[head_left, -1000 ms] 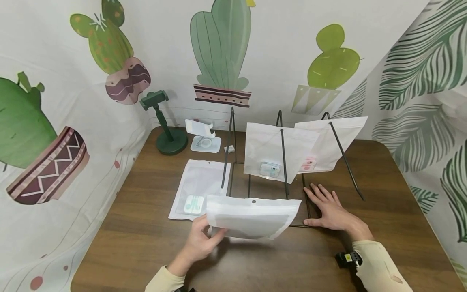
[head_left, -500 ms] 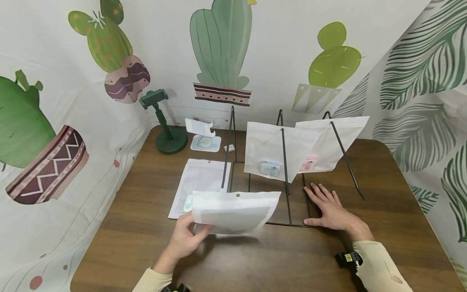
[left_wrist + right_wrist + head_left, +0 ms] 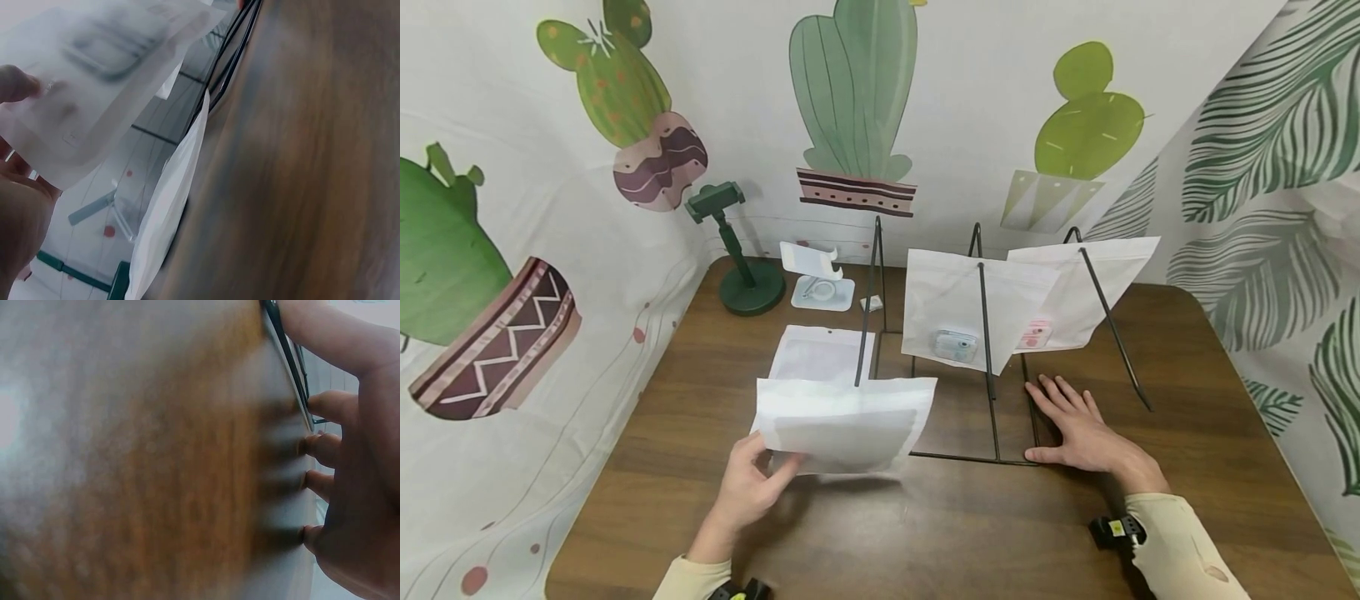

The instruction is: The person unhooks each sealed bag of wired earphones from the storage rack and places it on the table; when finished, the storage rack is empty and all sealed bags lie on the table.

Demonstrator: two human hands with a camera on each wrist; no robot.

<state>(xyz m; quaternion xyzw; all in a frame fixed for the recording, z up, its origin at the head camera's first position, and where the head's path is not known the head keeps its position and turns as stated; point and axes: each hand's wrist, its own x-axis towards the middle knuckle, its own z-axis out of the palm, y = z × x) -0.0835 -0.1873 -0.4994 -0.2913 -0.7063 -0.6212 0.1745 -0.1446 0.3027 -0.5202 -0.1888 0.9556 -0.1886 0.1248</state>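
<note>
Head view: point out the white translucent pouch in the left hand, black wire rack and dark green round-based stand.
Held white translucent pouch (image 3: pixel 844 427), head view: middle of its face.
Black wire rack (image 3: pixel 986 325), head view: its middle hanging arm.
Dark green stand (image 3: pixel 735 247), head view: its post.

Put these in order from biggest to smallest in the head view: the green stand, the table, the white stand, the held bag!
1. Table
2. Held bag, though being nearer the camera than the stands makes it look bigger
3. Green stand
4. White stand

Four white pouches (image 3: pixel 846 421), two small stands (image 3: pixel 752 287), one wire rack (image 3: pixel 987 333)
</note>
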